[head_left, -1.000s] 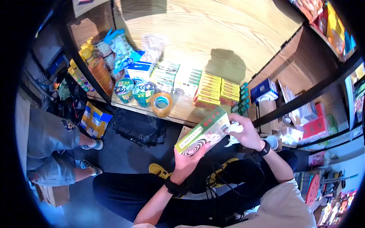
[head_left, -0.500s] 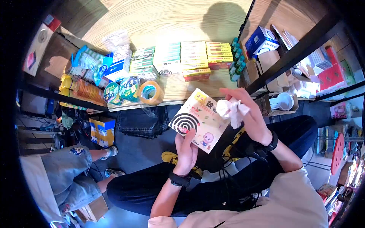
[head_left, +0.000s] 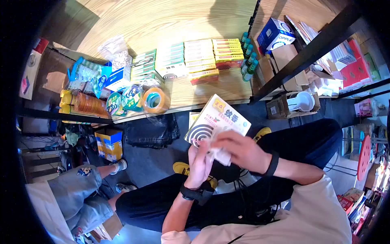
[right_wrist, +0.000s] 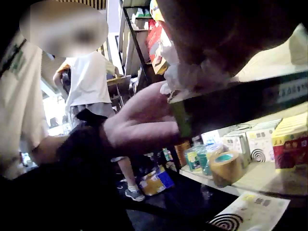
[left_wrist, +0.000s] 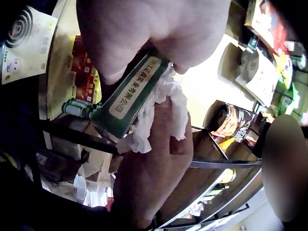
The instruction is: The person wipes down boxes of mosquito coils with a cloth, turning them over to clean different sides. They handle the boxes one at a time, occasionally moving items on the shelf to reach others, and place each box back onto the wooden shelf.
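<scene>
My left hand (head_left: 197,166) grips a mosquito coil box (head_left: 215,116) by its lower left corner, tilted above my lap. Its pale front carries a black spiral and Chinese characters. My right hand (head_left: 245,152) holds a crumpled white tissue (head_left: 221,153) against the lower front, close to the left thumb. That part of the print is hidden. From the left wrist, the box's dark green side (left_wrist: 127,98) shows, with the tissue (left_wrist: 166,108) bunched along its edge. The right wrist view has the tissue (right_wrist: 192,79) over the box's end, beside the left hand (right_wrist: 144,113).
On the wooden shelf (head_left: 227,91) ahead stand stacked mosquito coil boxes (head_left: 170,65), yellow boxes (head_left: 201,61), green bottles (head_left: 250,70) and a tape roll (head_left: 156,100). A carton with a white cup (head_left: 302,101) sits right. Another person's legs (head_left: 87,183) are at the left.
The right hand has moved left and down with the tissue, from the box's right side onto its lower front. The box earlier turned from showing its edge to showing its front.
</scene>
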A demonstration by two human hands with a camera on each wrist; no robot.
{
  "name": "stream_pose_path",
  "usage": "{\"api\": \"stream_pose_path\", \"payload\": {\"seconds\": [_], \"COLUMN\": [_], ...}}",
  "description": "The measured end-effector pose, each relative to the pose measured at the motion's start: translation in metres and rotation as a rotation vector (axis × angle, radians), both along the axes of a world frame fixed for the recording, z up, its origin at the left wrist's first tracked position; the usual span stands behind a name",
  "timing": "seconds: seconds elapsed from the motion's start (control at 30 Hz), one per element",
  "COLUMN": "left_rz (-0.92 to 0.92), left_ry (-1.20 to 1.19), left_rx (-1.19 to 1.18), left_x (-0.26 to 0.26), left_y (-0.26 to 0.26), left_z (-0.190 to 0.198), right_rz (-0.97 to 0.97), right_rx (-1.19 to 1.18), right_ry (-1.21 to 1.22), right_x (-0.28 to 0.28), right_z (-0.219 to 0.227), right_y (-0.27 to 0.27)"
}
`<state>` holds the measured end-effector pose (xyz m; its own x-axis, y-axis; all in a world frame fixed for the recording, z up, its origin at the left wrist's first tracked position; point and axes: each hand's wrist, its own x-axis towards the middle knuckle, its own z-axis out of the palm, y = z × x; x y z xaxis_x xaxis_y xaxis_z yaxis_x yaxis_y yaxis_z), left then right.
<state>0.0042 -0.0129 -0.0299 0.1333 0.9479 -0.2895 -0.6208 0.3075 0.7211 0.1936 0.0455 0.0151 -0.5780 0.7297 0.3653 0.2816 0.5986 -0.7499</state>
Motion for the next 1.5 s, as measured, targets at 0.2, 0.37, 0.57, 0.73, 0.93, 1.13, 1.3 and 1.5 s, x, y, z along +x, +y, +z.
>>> {"api": "stream_pose_path", "payload": {"seconds": [0.2, 0.37, 0.57, 0.73, 0.93, 1.13, 1.3, 1.5], "left_rz": [0.162, 0.006, -0.097, 0.028, 0.039, 0.139, 0.165, 0.081], "left_ry": [0.022, 0.484, 0.563, 0.287, 0.648, 0.899, 1.165, 1.139], "left_rx": [0.017, 0.242, 0.204, 0.167, 0.255, 0.358, 0.498, 0.525], "left_x": [0.014, 0.021, 0.019, 0.019, 0.017, 0.021, 0.019, 0.01], "left_y": [-0.001, -0.009, -0.022, -0.015, -0.01, -0.01, -0.001, -0.007], "left_z": [0.003, 0.007, -0.006, -0.005, 0.005, 0.005, 0.013, -0.004], "right_rz": [-0.201, -0.306, 0.14, -0.205, -0.08, -0.132, -0.271, 0.038], "right_rx": [0.09, 0.032, 0.098, 0.158, 0.216, 0.229, 0.058, 0.116], "right_ry": [-0.069, -0.043, 0.001, -0.121, 0.004, -0.013, -0.148, -0.08], "right_x": [0.011, 0.026, -0.01, 0.01, 0.004, 0.011, 0.021, -0.006], "right_z": [0.011, 0.009, 0.011, 0.012, -0.001, 0.022, 0.024, 0.021], "right_y": [0.031, 0.05, -0.004, 0.035, 0.011, 0.019, 0.035, -0.015]}}
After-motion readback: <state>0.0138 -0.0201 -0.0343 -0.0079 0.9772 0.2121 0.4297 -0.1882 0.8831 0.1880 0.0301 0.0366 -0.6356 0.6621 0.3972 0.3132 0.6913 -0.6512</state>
